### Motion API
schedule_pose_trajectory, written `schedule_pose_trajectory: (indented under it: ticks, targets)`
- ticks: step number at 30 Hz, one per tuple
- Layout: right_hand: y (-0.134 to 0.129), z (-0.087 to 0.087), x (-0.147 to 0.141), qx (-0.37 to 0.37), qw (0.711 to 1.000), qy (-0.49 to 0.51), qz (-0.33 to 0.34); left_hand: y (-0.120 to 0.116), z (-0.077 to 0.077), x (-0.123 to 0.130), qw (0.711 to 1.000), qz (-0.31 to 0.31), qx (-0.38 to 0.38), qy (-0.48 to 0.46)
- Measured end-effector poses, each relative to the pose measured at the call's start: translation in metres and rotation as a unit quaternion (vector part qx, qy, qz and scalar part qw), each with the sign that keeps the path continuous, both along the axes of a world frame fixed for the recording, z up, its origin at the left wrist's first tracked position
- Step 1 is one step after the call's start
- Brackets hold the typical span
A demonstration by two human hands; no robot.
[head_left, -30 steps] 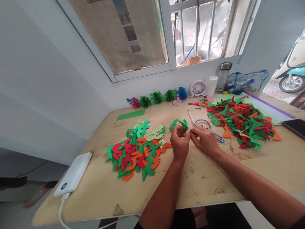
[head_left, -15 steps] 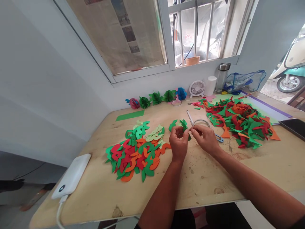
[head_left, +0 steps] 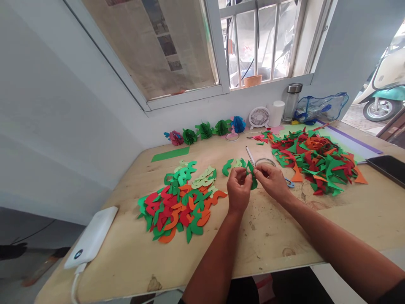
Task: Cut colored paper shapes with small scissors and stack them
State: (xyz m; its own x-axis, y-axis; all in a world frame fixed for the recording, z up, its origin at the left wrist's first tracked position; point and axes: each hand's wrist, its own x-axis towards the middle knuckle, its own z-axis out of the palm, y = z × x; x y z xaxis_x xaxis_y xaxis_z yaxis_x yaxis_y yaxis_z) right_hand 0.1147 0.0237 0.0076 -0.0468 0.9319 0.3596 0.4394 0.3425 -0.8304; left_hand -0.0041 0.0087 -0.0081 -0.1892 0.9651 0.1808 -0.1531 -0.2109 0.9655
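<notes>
The left hand [head_left: 239,188] and the right hand [head_left: 270,180] pinch a dark green paper piece [head_left: 251,173] between their fingertips, just above the near-centre of the wooden table [head_left: 126,253]. Left of them spreads a pile of curved cut-outs [head_left: 177,207] (red, orange and several greens); to the right lies a heap of pointed scraps [head_left: 319,156]. A white pen [head_left: 250,155] rests just beyond the fingers, near a roll of tape [head_left: 265,162].
</notes>
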Motion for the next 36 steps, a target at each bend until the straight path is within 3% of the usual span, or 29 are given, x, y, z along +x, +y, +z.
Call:
schedule_pose_trajectory:
  ticks: [8,16,18,21,24,26,30,36]
  targets:
    - [0.000,0.005,0.002,0.003,1.000,-0.001,0.011,0.004,0.011,-0.003,0.988,-0.043,-0.101,-0.107]
    - [0.003,0.006,0.005,-0.020,0.998,0.021,0.047,0.007,0.001,-0.005,0.983,-0.093,-0.127,-0.098]
    - [0.005,0.007,0.009,-0.033,0.998,0.040,0.031,0.010,-0.002,-0.005,0.983,-0.080,-0.130,-0.103]
    - [0.011,0.009,0.020,-0.043,0.996,0.056,-0.054,0.012,-0.004,-0.006,0.982,-0.050,-0.137,-0.119]
    - [0.019,0.009,0.036,-0.015,0.989,-0.007,-0.148,0.013,-0.002,-0.008,0.980,-0.035,-0.150,-0.127]
    - [0.024,0.006,0.044,-0.004,0.981,-0.084,-0.172,0.013,-0.001,-0.009,0.979,-0.030,-0.159,-0.124]
    - [0.032,-0.004,0.053,-0.027,0.960,-0.224,-0.165,0.010,0.000,-0.010,0.978,-0.021,-0.168,-0.121]
    - [0.037,-0.011,0.057,-0.057,0.927,-0.345,-0.139,0.009,0.002,-0.009,0.976,-0.045,-0.170,-0.126]
